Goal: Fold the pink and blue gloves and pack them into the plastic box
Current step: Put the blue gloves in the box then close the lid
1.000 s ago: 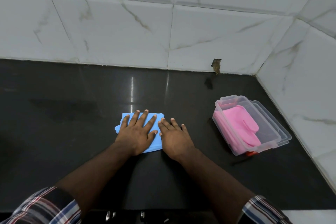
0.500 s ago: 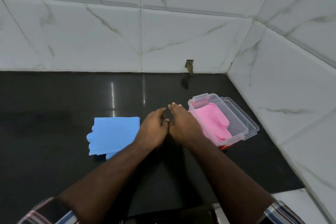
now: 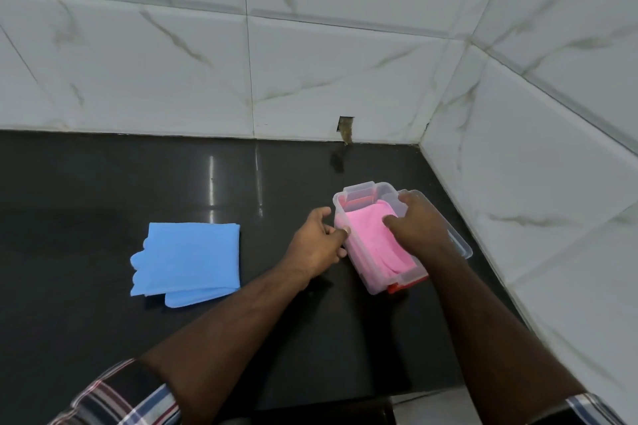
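The blue gloves [image 3: 188, 260] lie folded flat on the black counter, left of centre, with nothing touching them. The clear plastic box [image 3: 359, 198] stands at the right and holds the folded pink gloves [image 3: 367, 235]. My left hand [image 3: 317, 245] grips the box's left rim, thumb over the edge. My right hand [image 3: 419, 224] holds the box from its right side, fingers curled over the rim with fingertips on the pink gloves. A clear lid [image 3: 462, 245] lies under the box, showing at its right.
White marble-look tiled walls [image 3: 310, 62] close the counter [image 3: 103, 183] at the back and right, forming a corner just behind the box. A small chipped hole [image 3: 345, 128] sits at the wall base.
Both hands left the blue gloves, moved right and took hold of the box. The view panned right, so the blue gloves now sit further left.
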`<state>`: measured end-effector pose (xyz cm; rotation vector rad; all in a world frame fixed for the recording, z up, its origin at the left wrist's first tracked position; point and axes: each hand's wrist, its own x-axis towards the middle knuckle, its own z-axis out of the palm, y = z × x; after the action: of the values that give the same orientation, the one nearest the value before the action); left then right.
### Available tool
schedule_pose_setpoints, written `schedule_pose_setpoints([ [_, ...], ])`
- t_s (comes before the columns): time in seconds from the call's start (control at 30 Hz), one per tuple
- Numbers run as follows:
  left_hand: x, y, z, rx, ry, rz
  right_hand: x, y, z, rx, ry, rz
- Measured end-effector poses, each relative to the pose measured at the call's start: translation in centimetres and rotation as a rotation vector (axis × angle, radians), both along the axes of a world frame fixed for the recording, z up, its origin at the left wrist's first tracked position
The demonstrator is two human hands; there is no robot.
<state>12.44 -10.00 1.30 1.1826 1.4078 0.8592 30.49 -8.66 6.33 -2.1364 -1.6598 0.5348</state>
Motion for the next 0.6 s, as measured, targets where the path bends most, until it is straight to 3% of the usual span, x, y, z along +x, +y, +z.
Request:
schedule_pose_setpoints([
  [0.43,-8.3,0.0,1.2,0.003,0.180,0.214,-7.2,0.3,-0.7,0.012,0.085,0.151],
  [0.6,-13.7,-1.4,2.3,0.184,0.457,0.209,-9.8,0.0,0.0,0.177,0.121,0.166],
])
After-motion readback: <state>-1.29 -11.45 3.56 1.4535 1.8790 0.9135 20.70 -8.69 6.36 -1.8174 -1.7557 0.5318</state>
